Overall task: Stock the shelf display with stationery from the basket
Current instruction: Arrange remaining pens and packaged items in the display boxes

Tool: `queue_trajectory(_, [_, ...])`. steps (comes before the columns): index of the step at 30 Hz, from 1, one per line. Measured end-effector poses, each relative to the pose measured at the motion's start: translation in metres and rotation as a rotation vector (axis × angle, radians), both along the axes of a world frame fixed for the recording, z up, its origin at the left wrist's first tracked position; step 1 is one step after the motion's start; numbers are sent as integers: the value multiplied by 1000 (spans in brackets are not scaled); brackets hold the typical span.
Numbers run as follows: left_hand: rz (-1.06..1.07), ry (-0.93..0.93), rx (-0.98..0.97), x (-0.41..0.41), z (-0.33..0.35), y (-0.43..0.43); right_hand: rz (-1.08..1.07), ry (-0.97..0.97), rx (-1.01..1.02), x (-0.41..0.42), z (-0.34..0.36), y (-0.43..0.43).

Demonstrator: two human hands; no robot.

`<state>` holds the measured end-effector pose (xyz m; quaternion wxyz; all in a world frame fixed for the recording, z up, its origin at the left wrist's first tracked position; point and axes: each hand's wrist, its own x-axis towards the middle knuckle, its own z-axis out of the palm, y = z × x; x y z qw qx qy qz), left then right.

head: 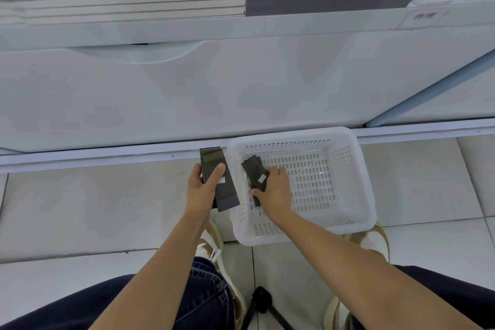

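Note:
A white perforated plastic basket (342, 185) sits on the tiled floor against the base of the display. My left hand (201, 190) grips a stack of long dark flat stationery packs (226, 193) just left of the basket, thumb across the top pack. My right hand (276, 190) reaches into the basket's left side and grips a smaller bunch of dark packs (255, 170) with a pale label, lifted at an angle over the basket floor. The rest of the basket floor shows bare.
A white cabinet front (241, 94) with a recessed handle rises ahead. Above it, a shelf (294, 21) holds stacked grey and white flat goods. My knees and pale shoes flank the basket. A black tripod leg (261, 300) stands between my feet.

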<state>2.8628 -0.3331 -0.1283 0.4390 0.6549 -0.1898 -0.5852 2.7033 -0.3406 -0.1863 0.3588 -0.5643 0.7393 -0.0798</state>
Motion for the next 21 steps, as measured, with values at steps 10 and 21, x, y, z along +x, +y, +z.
queue_trajectory(10, [-15, -45, 15, 2, 4, -4, -231, -470, 190, -17, 27, -23])
queue_trajectory(21, [-20, 255, -54, -29, 86, -20, 47, -791, 144, -17, 165, -48])
